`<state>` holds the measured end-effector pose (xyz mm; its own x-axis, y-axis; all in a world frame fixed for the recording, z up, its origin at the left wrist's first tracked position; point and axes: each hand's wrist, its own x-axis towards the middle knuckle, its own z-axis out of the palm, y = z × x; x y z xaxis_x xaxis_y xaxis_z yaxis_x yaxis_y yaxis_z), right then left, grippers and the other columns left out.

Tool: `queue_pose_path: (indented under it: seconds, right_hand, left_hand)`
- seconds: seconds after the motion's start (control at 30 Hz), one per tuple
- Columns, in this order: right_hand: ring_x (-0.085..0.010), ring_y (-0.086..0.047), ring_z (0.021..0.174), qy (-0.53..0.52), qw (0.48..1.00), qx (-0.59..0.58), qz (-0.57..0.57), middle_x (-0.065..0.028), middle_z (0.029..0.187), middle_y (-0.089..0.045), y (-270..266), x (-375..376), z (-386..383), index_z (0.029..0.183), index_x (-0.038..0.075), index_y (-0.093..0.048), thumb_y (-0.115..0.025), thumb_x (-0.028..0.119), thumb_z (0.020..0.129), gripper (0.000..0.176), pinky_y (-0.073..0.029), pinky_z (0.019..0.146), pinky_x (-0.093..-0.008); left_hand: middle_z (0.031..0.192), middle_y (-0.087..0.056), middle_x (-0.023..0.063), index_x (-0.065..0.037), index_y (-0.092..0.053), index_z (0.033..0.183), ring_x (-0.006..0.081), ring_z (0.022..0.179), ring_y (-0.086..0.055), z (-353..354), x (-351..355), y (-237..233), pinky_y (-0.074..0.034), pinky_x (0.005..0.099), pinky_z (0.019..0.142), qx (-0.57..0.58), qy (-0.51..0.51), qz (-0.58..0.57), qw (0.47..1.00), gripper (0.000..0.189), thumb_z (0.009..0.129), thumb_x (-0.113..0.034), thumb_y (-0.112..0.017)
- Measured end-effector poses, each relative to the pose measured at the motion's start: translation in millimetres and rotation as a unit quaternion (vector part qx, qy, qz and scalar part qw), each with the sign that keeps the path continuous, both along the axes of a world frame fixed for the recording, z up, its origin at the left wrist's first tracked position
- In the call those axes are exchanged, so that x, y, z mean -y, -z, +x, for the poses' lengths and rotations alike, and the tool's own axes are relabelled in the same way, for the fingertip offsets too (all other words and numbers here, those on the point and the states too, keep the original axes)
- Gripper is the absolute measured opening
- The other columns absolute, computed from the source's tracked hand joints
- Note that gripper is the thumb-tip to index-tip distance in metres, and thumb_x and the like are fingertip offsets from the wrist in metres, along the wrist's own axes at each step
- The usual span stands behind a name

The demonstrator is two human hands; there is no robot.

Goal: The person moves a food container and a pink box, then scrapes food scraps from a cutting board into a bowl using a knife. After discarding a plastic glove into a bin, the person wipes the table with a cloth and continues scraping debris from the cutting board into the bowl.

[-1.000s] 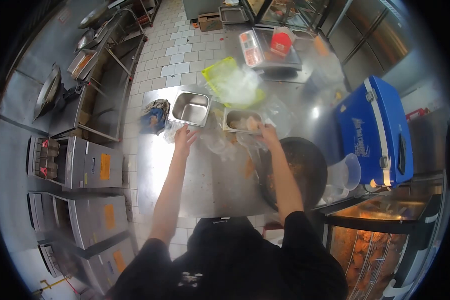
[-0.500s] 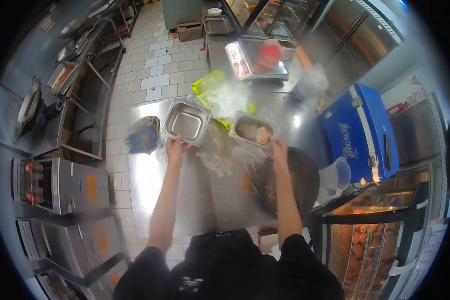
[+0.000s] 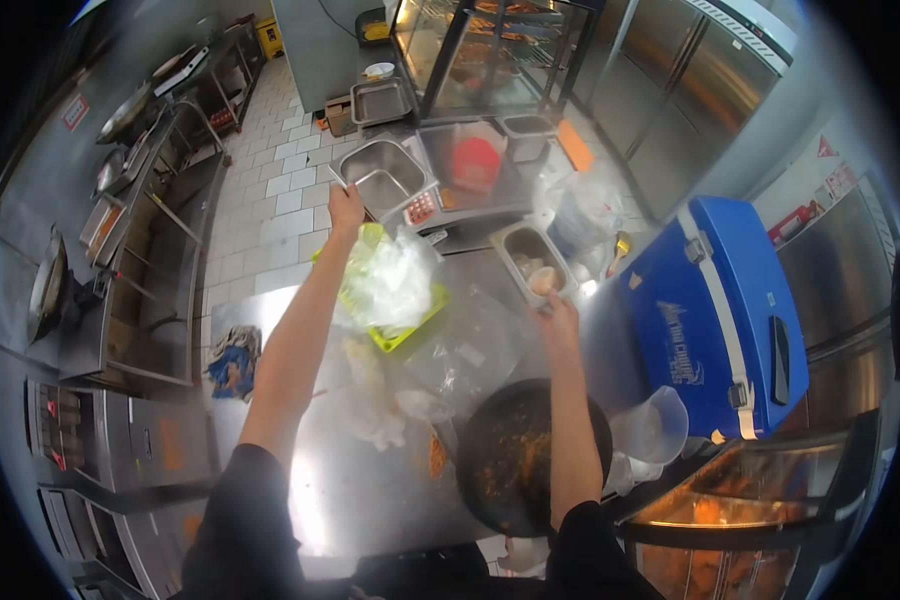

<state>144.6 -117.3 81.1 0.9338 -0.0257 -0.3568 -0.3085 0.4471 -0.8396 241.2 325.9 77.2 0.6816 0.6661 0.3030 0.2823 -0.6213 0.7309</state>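
Observation:
My left hand [image 3: 346,208] grips the near left edge of an empty square steel pan [image 3: 384,178], held up over the far side of the table beside the scale [image 3: 470,165]. Farther right, my right hand [image 3: 558,318] holds the near end of a smaller steel pan [image 3: 533,258], which has a pale lump of food in its near end. Between my arms, a green basket [image 3: 410,333] holds clear plastic bags [image 3: 395,280]. A dark round pan [image 3: 505,455] lies partly under my right forearm.
A blue cooler box [image 3: 715,315] stands at the right, with a clear plastic container [image 3: 655,425] before it. A crumpled cloth [image 3: 234,362] lies at the table's left edge. Behind the scale are a steel tray [image 3: 380,101] and a glass display case [image 3: 500,60].
Both hands have reached farther forward with their pans. The square pan has moved from left of the green basket to beside the scale. The view has shifted too.

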Motion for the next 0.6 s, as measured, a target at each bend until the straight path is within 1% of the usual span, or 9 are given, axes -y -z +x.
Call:
queue_pose_path:
  seconds: [0.03,0.1,0.13,0.2,0.23,0.3,0.43,0.47,0.6]
  right_hand:
    - [-0.0257,-0.061,0.094,0.004,1.000,-0.002,0.004,-0.0134,0.108,-0.057,2.0,-4.0,12.6,0.120,-0.002,-0.050,-0.051,0.018,0.096,0.031,-0.057,0.083,-0.0407]
    - [-0.0260,-0.061,0.096,0.000,0.998,0.028,-0.056,-0.0140,0.109,-0.057,-1.2,-11.9,41.6,0.119,-0.003,-0.049,-0.049,0.017,0.097,0.030,-0.057,0.082,-0.0396]
    - [-0.0260,-0.061,0.096,0.003,0.998,0.025,-0.057,-0.0140,0.109,-0.057,-9.4,-16.1,50.8,0.119,-0.003,-0.049,-0.049,0.017,0.097,0.030,-0.057,0.082,-0.0396]
    - [-0.0256,-0.062,0.093,-0.004,0.999,0.049,0.022,-0.0163,0.108,-0.056,-31.9,-25.6,68.2,0.116,-0.007,-0.048,-0.046,0.019,0.098,0.032,-0.058,0.081,-0.0380]
    - [-0.0256,-0.062,0.093,-0.002,0.998,0.050,0.023,-0.0163,0.108,-0.056,-37.8,-29.5,78.0,0.116,-0.007,-0.048,-0.046,0.019,0.098,0.032,-0.058,0.081,-0.0380]
    - [-0.0259,-0.063,0.090,-0.007,0.999,0.038,0.029,-0.0192,0.107,-0.056,-41.4,-36.7,96.1,0.115,-0.011,-0.045,-0.042,0.022,0.100,0.036,-0.059,0.080,-0.0369]
    - [-0.0288,-0.064,0.090,0.025,0.995,0.039,0.092,-0.0214,0.107,-0.055,-33.7,-54.6,124.3,0.115,-0.013,-0.044,-0.039,0.025,0.101,0.041,-0.059,0.080,-0.0371]
    - [-0.0297,-0.061,0.098,0.033,0.994,0.042,0.100,-0.0232,0.111,-0.052,-31.4,-59.1,129.6,0.115,-0.013,-0.044,-0.039,0.027,0.101,0.043,-0.059,0.079,-0.0376]
    - [-0.0300,-0.057,0.107,0.044,0.995,0.041,0.074,-0.0241,0.115,-0.049,-14.5,-77.4,158.3,0.115,-0.014,-0.044,-0.041,0.029,0.100,0.045,-0.060,0.076,-0.0398]
  left_hand:
    - [0.101,-0.058,0.0198,0.004,-0.047,0.108,0.0297,0.076,-0.066,23.2,-4.6,-3.0,-0.061,0.0407,0.059,-0.002,0.004,0.004,1.000,0.030,0.098,-0.024,-0.042]
    - [0.106,-0.058,0.0239,0.005,-0.048,0.109,0.0323,0.083,-0.066,67.1,-0.8,-16.2,-0.060,0.0465,0.069,0.016,0.008,-0.137,0.990,0.032,0.098,-0.025,-0.041]
    - [0.106,-0.058,0.0239,0.005,-0.048,0.109,0.0323,0.083,-0.066,83.4,7.0,-21.0,-0.060,0.0465,0.069,0.013,0.011,-0.138,0.990,0.032,0.098,-0.025,-0.041]
    - [0.109,-0.058,0.0254,0.006,-0.045,0.114,0.0360,0.091,-0.065,109.5,20.9,-28.7,-0.057,0.0517,0.078,0.114,0.051,-0.413,0.902,0.034,0.100,-0.023,-0.036]
    - [0.109,-0.058,0.0254,0.006,-0.045,0.114,0.0360,0.091,-0.065,120.9,26.6,-28.1,-0.057,0.0517,0.078,0.114,0.052,-0.412,0.902,0.034,0.100,-0.023,-0.036]
    - [0.107,-0.060,0.0197,0.004,-0.045,0.118,0.0294,0.088,-0.066,140.2,40.4,-26.4,-0.059,0.0457,0.073,0.157,0.066,-0.524,0.834,0.030,0.099,-0.017,-0.034]
    - [0.108,-0.059,0.0205,0.006,-0.043,0.120,0.0309,0.090,-0.065,168.5,60.0,-17.1,-0.059,0.0444,0.075,0.150,0.086,-0.553,0.815,0.032,0.100,-0.017,-0.032]
    - [0.110,-0.057,0.0211,0.006,-0.043,0.119,0.0318,0.093,-0.064,173.4,62.8,-17.7,-0.058,0.0454,0.078,0.140,0.091,-0.545,0.822,0.032,0.101,-0.018,-0.033]
    - [0.114,-0.055,0.0198,0.006,-0.043,0.120,0.0323,0.098,-0.062,192.4,59.8,-19.2,-0.056,0.0466,0.082,0.139,0.123,-0.539,0.822,0.035,0.100,-0.023,-0.042]
